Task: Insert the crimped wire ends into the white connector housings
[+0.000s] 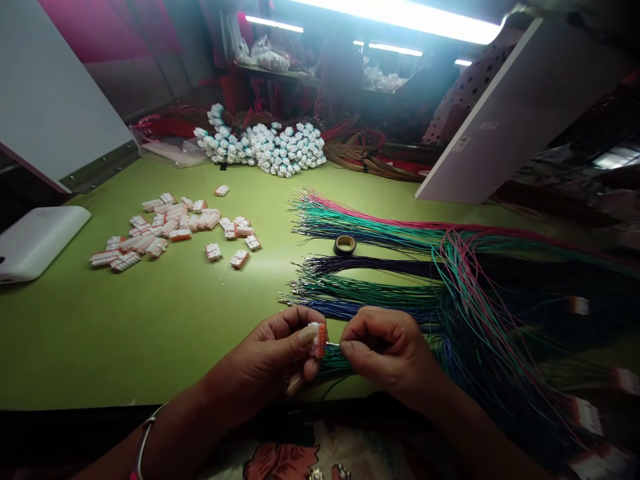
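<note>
Connector [319, 340], one piece, is between thumb and fingers of the left hand [285, 343], which grasps it. Its long axis stands nearly upright in the view, and its orange face points toward the right hand [385, 347]. The right hand, just beside, pinches one thin wire [333, 344] reaching to this face; whether it is inside, I cannot tell. Beyond the right hand lie many wires [385, 267], then one tape roll [345, 251]. Ahead-left of the left hand are loose connectors [181, 235], about thirty, overlapping. Farthest from both hands, white plugs [283, 148] form one heap, too many for counting.
</note>
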Demonstrator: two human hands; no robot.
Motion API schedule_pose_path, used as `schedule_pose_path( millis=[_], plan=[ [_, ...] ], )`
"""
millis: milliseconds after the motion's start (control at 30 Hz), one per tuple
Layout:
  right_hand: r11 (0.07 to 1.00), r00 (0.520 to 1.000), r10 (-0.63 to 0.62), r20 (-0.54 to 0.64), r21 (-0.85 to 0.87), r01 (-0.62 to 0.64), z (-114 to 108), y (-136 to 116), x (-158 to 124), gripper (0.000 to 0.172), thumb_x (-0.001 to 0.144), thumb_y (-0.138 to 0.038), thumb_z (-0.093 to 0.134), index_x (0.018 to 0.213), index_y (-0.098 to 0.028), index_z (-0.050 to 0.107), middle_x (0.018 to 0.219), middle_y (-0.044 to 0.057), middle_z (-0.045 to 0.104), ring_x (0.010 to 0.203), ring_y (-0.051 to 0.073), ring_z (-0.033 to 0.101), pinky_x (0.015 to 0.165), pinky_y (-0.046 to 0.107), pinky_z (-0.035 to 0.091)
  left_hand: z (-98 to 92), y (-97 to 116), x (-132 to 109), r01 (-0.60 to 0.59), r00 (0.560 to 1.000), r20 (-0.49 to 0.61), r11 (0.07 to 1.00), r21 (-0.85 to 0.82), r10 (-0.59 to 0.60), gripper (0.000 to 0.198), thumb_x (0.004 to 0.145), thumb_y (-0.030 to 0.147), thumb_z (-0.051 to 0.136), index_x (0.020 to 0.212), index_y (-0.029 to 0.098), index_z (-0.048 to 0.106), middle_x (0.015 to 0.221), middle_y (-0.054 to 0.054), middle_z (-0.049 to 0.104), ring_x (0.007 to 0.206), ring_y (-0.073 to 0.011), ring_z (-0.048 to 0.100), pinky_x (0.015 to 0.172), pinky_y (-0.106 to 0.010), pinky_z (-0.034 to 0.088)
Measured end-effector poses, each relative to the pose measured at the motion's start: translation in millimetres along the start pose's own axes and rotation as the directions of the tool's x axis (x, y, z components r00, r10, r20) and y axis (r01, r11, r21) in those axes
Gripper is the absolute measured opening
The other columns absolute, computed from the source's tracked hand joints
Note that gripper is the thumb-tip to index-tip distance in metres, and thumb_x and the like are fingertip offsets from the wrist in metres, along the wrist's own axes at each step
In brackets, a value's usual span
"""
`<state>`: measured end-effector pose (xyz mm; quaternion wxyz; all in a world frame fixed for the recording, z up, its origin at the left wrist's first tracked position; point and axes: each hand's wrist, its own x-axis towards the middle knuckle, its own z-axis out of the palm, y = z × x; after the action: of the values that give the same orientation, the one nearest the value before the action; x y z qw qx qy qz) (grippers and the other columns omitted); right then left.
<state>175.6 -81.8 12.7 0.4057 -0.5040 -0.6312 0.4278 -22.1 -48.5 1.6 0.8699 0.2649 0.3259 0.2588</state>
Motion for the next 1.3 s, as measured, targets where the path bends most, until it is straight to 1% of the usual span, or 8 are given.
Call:
schedule_pose_path(
  millis=[100, 300, 467, 567, 733, 1000, 1167, 1300],
  plan=[
    [1.0, 1.0, -0.009, 0.002, -0.009, 0.009, 0.8, 1.4, -1.0, 0.013, 0.078, -0.014, 0.063, 0.065, -0.015, 0.063, 0.06, -0.003, 0.055, 0.054, 0.008, 0.043, 0.048, 0.02, 0.031, 1.0, 0.2, 0.1, 0.0, 1.0, -0.006, 1.0, -0.008, 0.0, 0.011, 0.086, 0.025, 0.067, 0.093, 0.018, 0.063, 0.067, 0.0, 0.059, 0.051, -0.0066, 0.053, 0.038, -0.01, 0.04],
    [0.996, 0.996, 0.088, 0.031, 0.003, -0.088, 3.6, 4.3, -1.8, 0.017, 0.083, -0.021, 0.061, 0.066, -0.016, 0.061, 0.059, -0.003, 0.053, 0.053, 0.009, 0.042, 0.047, 0.021, 0.031, 0.8, -1.3, -0.3, 0.012, 0.999, -0.035, 1.0, 0.021, -0.011, 0.013, 0.085, 0.027, 0.069, 0.093, 0.019, 0.064, 0.065, 0.001, 0.059, 0.05, -0.0064, 0.053, 0.038, -0.01, 0.039],
    [0.985, 0.995, -0.099, -0.013, -0.145, 0.096, 5.6, 6.3, -3.4, 0.013, 0.087, -0.017, 0.058, 0.075, -0.018, 0.061, 0.068, -0.001, 0.058, 0.062, 0.012, 0.051, 0.058, 0.024, 0.038, 0.4, -1.9, 0.1, -0.009, 0.996, -0.09, 1.0, 0.018, 0.01, 0.014, 0.083, 0.028, 0.071, 0.093, 0.02, 0.064, 0.067, 0.001, 0.059, 0.052, -0.0068, 0.054, 0.038, -0.011, 0.039],
    [0.938, 0.976, -0.217, 0.03, -0.27, 0.217, 5.0, 7.3, -5.0, 0.01, 0.091, -0.02, 0.055, 0.084, -0.019, 0.062, 0.073, 0.001, 0.057, 0.066, 0.013, 0.051, 0.061, 0.027, 0.038, 0.9, -1.6, -0.3, -0.018, 0.994, -0.107, 1.0, 0.022, 0.02, 0.016, 0.082, 0.029, 0.073, 0.092, 0.019, 0.064, 0.068, 0.002, 0.058, 0.052, -0.0065, 0.054, 0.039, -0.011, 0.04],
    [0.874, 0.956, -0.276, 0.101, -0.389, 0.293, 5.6, 6.5, -5.0, 0.016, 0.091, -0.017, 0.052, 0.076, -0.019, 0.056, 0.068, 0.0, 0.053, 0.063, 0.013, 0.047, 0.059, 0.028, 0.032, 1.4, -2.1, -1.0, -0.024, 0.993, -0.114, 0.998, 0.051, 0.03, 0.021, 0.079, 0.031, 0.076, 0.091, 0.02, 0.064, 0.067, 0.002, 0.058, 0.051, -0.0074, 0.055, 0.038, -0.011, 0.038],
    [0.99, 0.998, -0.047, 0.046, -0.134, 0.053, 10.3, 1.9, -1.0, 0.019, 0.084, -0.014, 0.053, 0.065, -0.018, 0.051, 0.06, -0.003, 0.051, 0.054, 0.009, 0.043, 0.051, 0.023, 0.033, 2.5, -3.5, -1.5, -0.075, 0.99, -0.109, 0.987, 0.145, 0.091, 0.019, 0.08, 0.032, 0.074, 0.092, 0.021, 0.064, 0.068, 0.002, 0.06, 0.052, -0.0078, 0.055, 0.039, -0.012, 0.038],
    [0.994, 0.989, 0.108, 0.096, 0.008, -0.109, 9.6, 2.8, 2.0, 0.02, 0.084, -0.02, 0.055, 0.064, -0.017, 0.052, 0.058, -0.003, 0.048, 0.055, 0.009, 0.04, 0.049, 0.022, 0.031, 5.2, -4.3, -3.1, -0.108, 0.986, -0.101, 0.97, 0.218, 0.133, 0.018, 0.081, 0.03, 0.074, 0.09, 0.019, 0.063, 0.063, 0.0, 0.064, 0.052, -0.009, 0.056, 0.045, -0.015, 0.045],
    [0.984, 0.979, 0.156, 0.13, 0.064, -0.165, 11.7, 5.0, 2.7, 0.024, 0.085, -0.025, 0.055, 0.063, -0.016, 0.052, 0.058, -0.003, 0.047, 0.057, 0.01, 0.038, 0.051, 0.021, 0.031, 5.6, -6.1, -3.9, -0.134, 0.982, -0.088, 0.95, 0.281, 0.165, 0.016, 0.081, 0.029, 0.074, 0.089, 0.019, 0.064, 0.064, -0.001, 0.067, 0.053, -0.009, 0.057, 0.049, -0.018, 0.05]
  ],
)
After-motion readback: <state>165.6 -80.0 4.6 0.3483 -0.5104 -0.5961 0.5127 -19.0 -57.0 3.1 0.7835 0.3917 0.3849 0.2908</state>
